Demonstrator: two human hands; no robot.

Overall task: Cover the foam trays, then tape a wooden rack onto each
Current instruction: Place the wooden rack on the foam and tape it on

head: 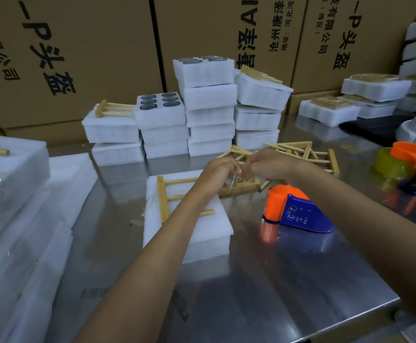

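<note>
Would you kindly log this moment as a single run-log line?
stage: taping rack | left hand: pinches tape strip | right hand: pinches tape strip | wooden rack: on covered foam tray | tape dispenser: lying on table

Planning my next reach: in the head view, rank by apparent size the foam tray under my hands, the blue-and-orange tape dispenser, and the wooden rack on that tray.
1. Foam tray
2. Wooden rack; partly hidden by the left forearm
3. Blue-and-orange tape dispenser; looks close to the rack, so their order is unsure

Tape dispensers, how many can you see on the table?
2. One tape dispenser lies right of the foam tray; the other sits at the table's right edge. Others may be hidden.
</note>
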